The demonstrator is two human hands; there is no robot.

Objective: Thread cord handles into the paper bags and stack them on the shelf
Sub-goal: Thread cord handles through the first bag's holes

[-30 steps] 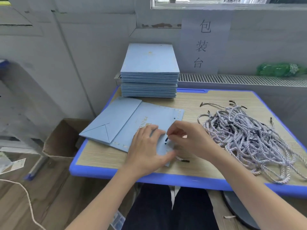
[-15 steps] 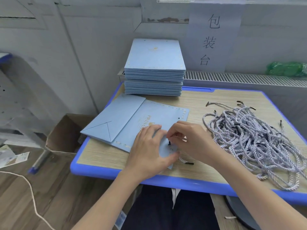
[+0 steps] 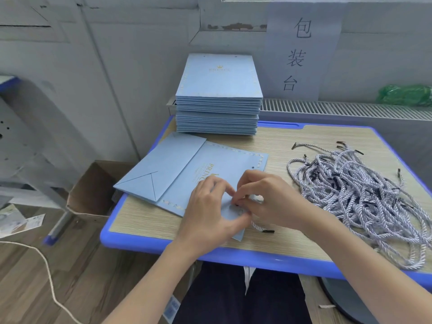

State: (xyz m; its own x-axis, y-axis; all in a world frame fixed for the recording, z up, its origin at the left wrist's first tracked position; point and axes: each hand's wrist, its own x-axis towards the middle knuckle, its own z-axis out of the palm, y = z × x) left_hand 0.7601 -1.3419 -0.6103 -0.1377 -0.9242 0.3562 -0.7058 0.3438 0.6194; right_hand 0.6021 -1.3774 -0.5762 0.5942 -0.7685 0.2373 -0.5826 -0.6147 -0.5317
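A flat light-blue paper bag (image 3: 187,167) lies on the table (image 3: 149,223), its folded bottom to the left and its punched top edge to the right. My left hand (image 3: 208,211) presses the bag's near corner. My right hand (image 3: 268,197) pinches one end of a white twisted cord (image 3: 259,226) at a hole under my fingertips; the cord's other black-tipped end lies on the table below my right hand. The hole itself is hidden by my fingers. A second hole shows near the bag's far edge.
A tall stack of flat blue bags (image 3: 218,94) stands at the back of the table. A tangled pile of cords (image 3: 360,197) fills the right side. A cardboard box (image 3: 91,195) sits on the floor to the left. A radiator grille (image 3: 339,109) runs behind.
My right hand has come down onto the bag and its fingertips now meet my left hand's fingers over the hole. The black cord tip seen above the bag earlier is now hidden.
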